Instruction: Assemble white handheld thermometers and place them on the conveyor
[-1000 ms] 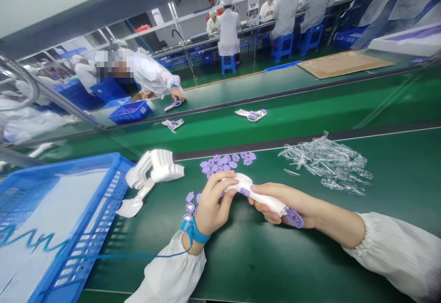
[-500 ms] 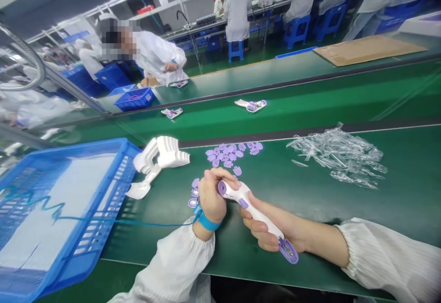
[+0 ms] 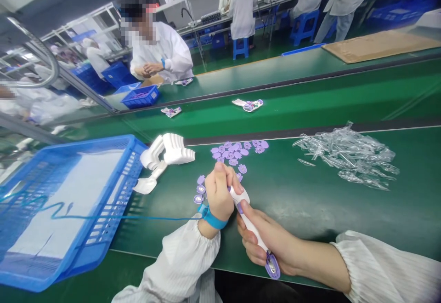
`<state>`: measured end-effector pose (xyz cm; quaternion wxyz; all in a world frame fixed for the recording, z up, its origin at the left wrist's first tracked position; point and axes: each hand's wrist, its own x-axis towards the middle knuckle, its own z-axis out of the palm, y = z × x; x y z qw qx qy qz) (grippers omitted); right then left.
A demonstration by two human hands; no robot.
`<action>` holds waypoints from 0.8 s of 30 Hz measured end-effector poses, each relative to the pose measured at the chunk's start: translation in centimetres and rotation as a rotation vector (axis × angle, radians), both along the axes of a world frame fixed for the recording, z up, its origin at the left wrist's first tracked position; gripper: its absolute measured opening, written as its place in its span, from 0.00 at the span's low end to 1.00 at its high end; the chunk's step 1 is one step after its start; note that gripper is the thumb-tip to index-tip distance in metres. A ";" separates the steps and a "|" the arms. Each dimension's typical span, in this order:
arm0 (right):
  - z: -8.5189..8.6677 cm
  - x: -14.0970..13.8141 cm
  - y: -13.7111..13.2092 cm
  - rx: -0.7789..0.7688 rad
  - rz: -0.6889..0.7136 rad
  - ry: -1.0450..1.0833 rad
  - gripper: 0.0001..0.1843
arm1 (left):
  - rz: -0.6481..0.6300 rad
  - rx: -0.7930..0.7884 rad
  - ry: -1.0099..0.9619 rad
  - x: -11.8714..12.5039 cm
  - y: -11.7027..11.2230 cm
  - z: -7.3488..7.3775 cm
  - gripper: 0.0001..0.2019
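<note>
My right hand [image 3: 258,236] is wrapped around the handle of a white and purple handheld device [image 3: 251,225] that looks like an infrared thermometer. A purple cover piece [image 3: 272,266] with a metal contact sticks out at its lower end. My left hand [image 3: 220,195], with a blue wrist strap [image 3: 212,219], is closed over the upper end and hides most of it. Several loose purple covers [image 3: 237,149] lie beyond my hands, and others [image 3: 199,198] are beside my left hand. White curved shells [image 3: 177,149] stand stacked further left.
A blue basket [image 3: 99,143] lined with white sheets fills the left side, and a blue cord runs across it to my strap. Clear plastic pieces [image 3: 351,156] are piled at right. Open device halves [image 3: 252,105] lie on the green belt [image 3: 310,98]. A co-worker [image 3: 161,52] is opposite.
Both hands have brought the device's lower end nearer me, and my left hand now covers more of its upper end. Device halves on the belt have shifted left. The co-worker has straightened up.
</note>
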<state>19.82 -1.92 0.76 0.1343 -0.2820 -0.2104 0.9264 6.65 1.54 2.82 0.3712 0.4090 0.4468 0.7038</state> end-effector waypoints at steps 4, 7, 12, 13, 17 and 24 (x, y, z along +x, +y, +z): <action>-0.4 0.5 1.8 0.245 0.156 -0.155 0.39 | -0.084 0.063 -0.066 -1.4 0.7 0.1 0.30; 0.9 1.9 5.2 0.764 0.155 -0.387 0.45 | -0.212 0.077 -0.050 -2.2 0.3 0.0 0.30; 5.2 1.0 8.2 1.042 -0.582 -0.330 0.33 | -0.443 0.130 0.218 0.0 -1.2 1.6 0.30; 5.9 0.5 8.0 1.018 -0.602 -0.276 0.32 | -0.418 0.183 0.298 0.9 -1.3 2.3 0.31; 7.5 -0.2 7.1 0.970 -0.635 -0.182 0.29 | -0.117 0.322 0.469 4.0 0.3 5.4 0.26; 8.5 2.3 6.2 1.307 -0.667 -0.284 0.33 | -0.033 0.097 0.495 6.1 3.2 4.3 0.28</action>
